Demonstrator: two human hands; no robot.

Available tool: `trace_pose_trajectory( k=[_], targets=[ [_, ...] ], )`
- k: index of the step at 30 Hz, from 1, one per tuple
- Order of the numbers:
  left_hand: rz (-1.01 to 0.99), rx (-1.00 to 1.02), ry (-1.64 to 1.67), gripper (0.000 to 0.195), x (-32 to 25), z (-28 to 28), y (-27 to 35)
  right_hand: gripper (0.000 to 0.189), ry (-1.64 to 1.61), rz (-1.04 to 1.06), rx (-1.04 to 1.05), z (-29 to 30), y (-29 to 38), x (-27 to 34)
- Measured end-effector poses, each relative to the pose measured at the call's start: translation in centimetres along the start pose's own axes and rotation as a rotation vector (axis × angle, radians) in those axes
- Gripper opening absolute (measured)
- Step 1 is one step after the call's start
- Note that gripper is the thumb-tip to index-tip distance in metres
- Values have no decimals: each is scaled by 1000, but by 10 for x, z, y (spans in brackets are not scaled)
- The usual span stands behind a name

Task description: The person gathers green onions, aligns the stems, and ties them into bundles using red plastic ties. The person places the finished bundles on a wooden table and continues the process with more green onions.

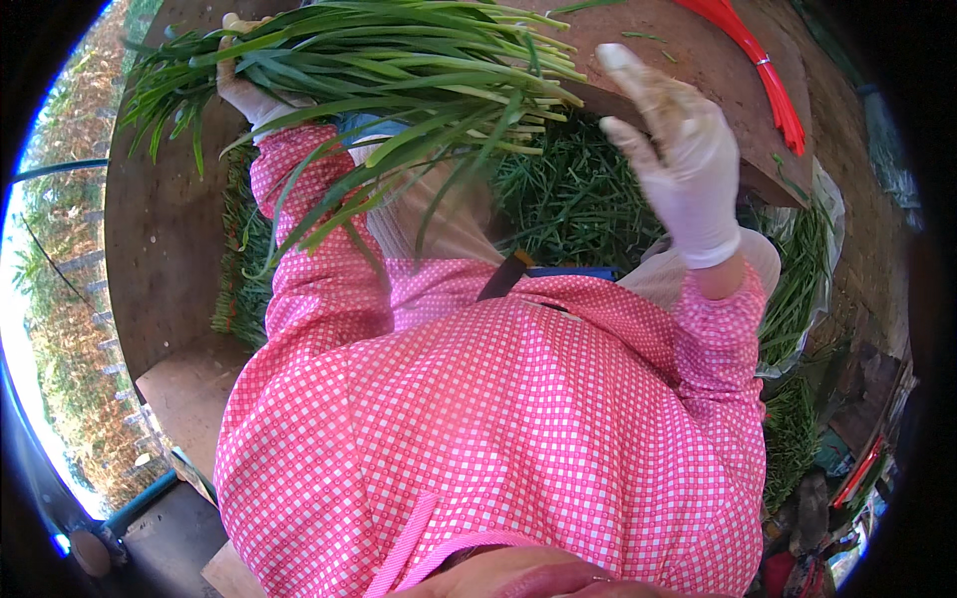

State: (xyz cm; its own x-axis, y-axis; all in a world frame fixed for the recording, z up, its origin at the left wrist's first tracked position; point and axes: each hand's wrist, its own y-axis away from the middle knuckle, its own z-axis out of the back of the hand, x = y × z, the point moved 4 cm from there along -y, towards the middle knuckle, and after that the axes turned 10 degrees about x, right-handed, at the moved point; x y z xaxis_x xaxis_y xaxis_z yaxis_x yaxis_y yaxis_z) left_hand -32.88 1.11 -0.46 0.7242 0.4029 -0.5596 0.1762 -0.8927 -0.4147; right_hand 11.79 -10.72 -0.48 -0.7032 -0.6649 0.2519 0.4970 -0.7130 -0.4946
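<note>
My left hand (pixel 258 97), in a thin whitish glove, grips a large bunch of long green chive-like leaves (pixel 404 75). The pale cut stem ends point right and the leaf tips droop to the left. Some loose leaves hang down in front of my sleeve. Part of the hand is hidden behind the bunch. To the right of the stem ends, my right hand (pixel 680 157) is raised with nothing in it, its fingers apart and the glove stained brown at the fingertips. A bundle of red plastic ties (pixel 770 82) lies on the wooden board (pixel 718 67) beyond it.
Loose green leaf scraps (pixel 583 187) are heaped below the board's edge. At the right, a clear plastic bag (pixel 828 224) holds more leaves. Bundled greens (pixel 243 299) lie left of my legs, beside an upright brown panel (pixel 172 224). More greens (pixel 789 441) lie at lower right.
</note>
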Motion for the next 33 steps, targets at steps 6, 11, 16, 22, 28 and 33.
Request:
trace_pose_trajectory(
  k=[6,11,16,22,28,33],
  targets=[
    [24,16,46,37,13,2,-10,33,246,97,-161,-11,-16,39],
    [-48,-80,-177,42,12,-13,-3,51,-61,-215,96,-46,-9,7],
    [-120,-163,-318,45,17,-34,13,65,-726,-494,10,-79,-18,-32],
    [-86,-3,-121,44,14,-35,5,61,-1345,-479,275,-105,-24,-33],
    [-121,-162,-198,50,16,-23,14,50,-1438,-390,168,-96,-36,-20],
    [-125,-147,-228,50,18,-24,15,42,-1652,-439,97,-85,-35,-6]
  ],
)
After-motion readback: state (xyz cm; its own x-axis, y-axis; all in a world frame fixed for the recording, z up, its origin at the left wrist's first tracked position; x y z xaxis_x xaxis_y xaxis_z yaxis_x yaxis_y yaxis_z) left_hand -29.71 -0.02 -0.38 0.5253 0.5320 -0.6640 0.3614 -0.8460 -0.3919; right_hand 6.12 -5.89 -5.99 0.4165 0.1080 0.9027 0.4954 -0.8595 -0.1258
